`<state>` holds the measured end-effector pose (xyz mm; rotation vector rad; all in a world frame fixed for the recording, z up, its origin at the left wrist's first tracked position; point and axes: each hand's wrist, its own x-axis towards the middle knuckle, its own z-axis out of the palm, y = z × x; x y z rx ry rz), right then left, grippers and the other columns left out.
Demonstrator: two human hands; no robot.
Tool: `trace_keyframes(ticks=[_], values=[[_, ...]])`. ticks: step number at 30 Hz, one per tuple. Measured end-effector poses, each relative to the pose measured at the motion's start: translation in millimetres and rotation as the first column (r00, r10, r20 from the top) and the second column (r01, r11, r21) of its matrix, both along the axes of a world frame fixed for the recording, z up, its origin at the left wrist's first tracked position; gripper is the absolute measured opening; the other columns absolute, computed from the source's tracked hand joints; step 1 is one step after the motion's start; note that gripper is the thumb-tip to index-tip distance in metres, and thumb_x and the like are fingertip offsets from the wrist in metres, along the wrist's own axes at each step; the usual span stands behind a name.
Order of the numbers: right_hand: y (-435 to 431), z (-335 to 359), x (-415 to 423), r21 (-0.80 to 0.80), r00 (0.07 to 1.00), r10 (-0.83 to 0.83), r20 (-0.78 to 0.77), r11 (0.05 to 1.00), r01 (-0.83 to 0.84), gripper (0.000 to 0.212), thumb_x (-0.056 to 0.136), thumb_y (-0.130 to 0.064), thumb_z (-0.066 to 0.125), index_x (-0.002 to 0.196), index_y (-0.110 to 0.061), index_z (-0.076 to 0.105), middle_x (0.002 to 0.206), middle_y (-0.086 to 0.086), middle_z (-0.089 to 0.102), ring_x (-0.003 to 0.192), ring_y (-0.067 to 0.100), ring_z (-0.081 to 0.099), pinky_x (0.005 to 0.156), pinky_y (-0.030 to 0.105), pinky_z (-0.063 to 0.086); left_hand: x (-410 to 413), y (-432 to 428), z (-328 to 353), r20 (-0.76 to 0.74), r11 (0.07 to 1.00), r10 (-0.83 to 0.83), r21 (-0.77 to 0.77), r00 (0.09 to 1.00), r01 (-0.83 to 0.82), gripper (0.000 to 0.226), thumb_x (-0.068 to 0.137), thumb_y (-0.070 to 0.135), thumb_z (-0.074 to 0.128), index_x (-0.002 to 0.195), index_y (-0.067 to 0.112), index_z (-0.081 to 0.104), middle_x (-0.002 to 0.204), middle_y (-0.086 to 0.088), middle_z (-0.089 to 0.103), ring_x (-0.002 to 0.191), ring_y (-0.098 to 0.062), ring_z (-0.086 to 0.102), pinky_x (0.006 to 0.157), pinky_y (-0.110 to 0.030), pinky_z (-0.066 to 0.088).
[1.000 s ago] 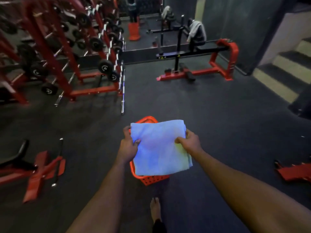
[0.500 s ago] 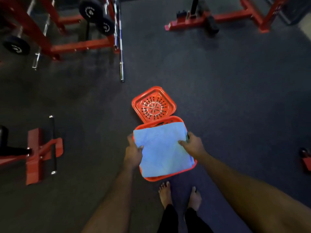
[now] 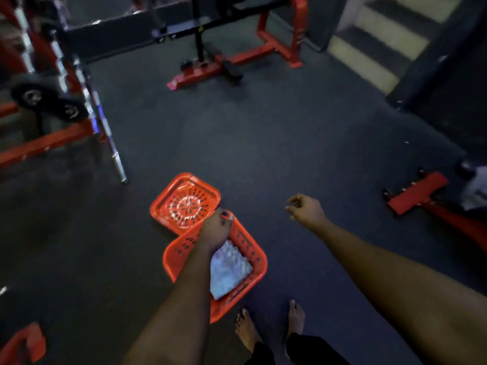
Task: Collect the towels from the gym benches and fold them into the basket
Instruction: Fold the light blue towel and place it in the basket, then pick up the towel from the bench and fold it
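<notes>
A folded light-blue towel [image 3: 229,272] lies flat inside the orange plastic basket [image 3: 257,255] on the dark floor in front of my bare feet. My left hand [image 3: 216,229] reaches over the basket and its fingers close on the far rim; my forearm hides the towel's left part. Out to the right of the basket, my right hand [image 3: 304,209] hovers above the floor, fingers loosely curled and holding nothing.
The basket's orange lid [image 3: 184,204] lies on the floor, touching its far left corner. A weight rack with barbells [image 3: 87,101] stands at the left and a red-framed bench [image 3: 232,59] stands ahead. A red bench base with a pale cloth [image 3: 474,196] is at the right; stairs [image 3: 382,35] rise at the far right.
Both hands have let go of the towel, which now lies down inside the basket. My left hand has moved to the far rim and my right hand has swung out to the right.
</notes>
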<state>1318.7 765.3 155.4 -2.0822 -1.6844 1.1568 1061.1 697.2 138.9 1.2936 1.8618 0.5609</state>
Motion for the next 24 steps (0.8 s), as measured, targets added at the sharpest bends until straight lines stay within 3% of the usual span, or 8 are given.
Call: trace_keyframes(ticks=[2, 4, 9, 12, 14, 17, 20, 24], values=[[4, 26, 42, 0.05, 0.995, -0.101, -0.02, 0.994, 0.102, 0.019, 0.088, -0.02, 0.069, 0.104, -0.011, 0.066, 0.089, 0.01, 0.072, 0.08, 0.023, 0.073, 0.058, 0.019, 0.047, 31, 33, 16, -0.022, 0.993, -0.103, 0.048, 0.994, 0.103, 0.016, 0.094, 0.021, 0.06, 0.102, 0.007, 0.062, 0.092, -0.014, 0.07, 0.087, -0.029, 0.065, 0.073, -0.032, 0.043], [7, 46, 87, 0.106, 0.979, -0.198, -0.055, 0.973, 0.203, 0.016, 0.089, -0.019, 0.068, 0.102, -0.01, 0.067, 0.089, 0.008, 0.07, 0.074, 0.023, 0.073, 0.057, 0.014, 0.046, 70, 65, 34, -0.035, 0.976, -0.186, 0.107, 0.982, 0.189, 0.016, 0.093, 0.022, 0.061, 0.099, 0.007, 0.064, 0.089, -0.012, 0.07, 0.082, -0.024, 0.064, 0.071, -0.029, 0.043], [7, 73, 209, 0.206, 0.886, -0.444, -0.137, 0.862, 0.464, 0.009, 0.088, -0.015, 0.067, 0.095, -0.01, 0.067, 0.084, 0.011, 0.071, 0.064, 0.021, 0.071, 0.069, 0.031, 0.057, 193, 127, 71, -0.025, 0.899, -0.386, 0.215, 0.922, 0.382, 0.015, 0.093, 0.022, 0.063, 0.094, 0.007, 0.063, 0.078, -0.005, 0.065, 0.073, -0.019, 0.057, 0.067, -0.025, 0.04], [-1, 81, 291, 0.232, 0.799, -0.571, -0.187, 0.765, 0.601, 0.007, 0.089, -0.008, 0.066, 0.095, -0.005, 0.066, 0.077, 0.013, 0.067, 0.052, 0.013, 0.062, 0.052, 0.019, 0.052, 284, 152, 84, -0.012, 0.825, -0.525, 0.238, 0.851, 0.512, 0.012, 0.092, 0.021, 0.064, 0.089, 0.01, 0.063, 0.071, 0.0, 0.063, 0.069, -0.019, 0.058, 0.068, -0.031, 0.047], [-7, 83, 350, 0.245, 0.746, -0.638, -0.192, 0.705, 0.665, 0.006, 0.088, -0.006, 0.066, 0.094, -0.004, 0.066, 0.073, 0.013, 0.067, 0.048, 0.01, 0.062, 0.05, 0.017, 0.05, 349, 166, 89, -0.026, 0.757, -0.615, 0.26, 0.788, 0.6, 0.011, 0.092, 0.022, 0.063, 0.089, 0.011, 0.063, 0.071, -0.001, 0.064, 0.068, -0.019, 0.058, 0.069, -0.032, 0.049], [-17, 87, 431, 0.234, 0.667, -0.717, -0.203, 0.626, 0.744, 0.007, 0.086, -0.009, 0.067, 0.092, -0.005, 0.068, 0.078, 0.015, 0.072, 0.057, 0.022, 0.067, 0.056, 0.026, 0.056, 441, 182, 96, -0.034, 0.684, -0.697, 0.269, 0.716, 0.678, 0.011, 0.092, 0.023, 0.063, 0.089, 0.013, 0.063, 0.078, -0.006, 0.068, 0.07, -0.018, 0.058, 0.069, -0.031, 0.048], [-27, 92, 503, 0.213, 0.606, -0.767, -0.21, 0.569, 0.794, 0.005, 0.087, -0.01, 0.066, 0.092, -0.007, 0.067, 0.078, 0.013, 0.071, 0.052, 0.016, 0.063, 0.041, 0.014, 0.044, 529, 195, 100, -0.072, 0.614, -0.755, 0.272, 0.652, 0.741, 0.012, 0.092, 0.024, 0.063, 0.09, 0.012, 0.064, 0.076, -0.005, 0.067, 0.07, -0.018, 0.058, 0.069, -0.03, 0.045], [-31, 96, 583, 0.188, 0.558, -0.803, -0.207, 0.527, 0.829, 0.004, 0.086, -0.013, 0.067, 0.086, -0.016, 0.064, 0.079, 0.009, 0.072, 0.056, 0.017, 0.067, 0.048, 0.02, 0.044, 626, 210, 107, -0.076, 0.556, -0.801, 0.272, 0.593, 0.786, 0.01, 0.092, 0.022, 0.062, 0.09, 0.013, 0.064, 0.071, -0.001, 0.064, 0.067, -0.015, 0.056, 0.064, -0.025, 0.04]])
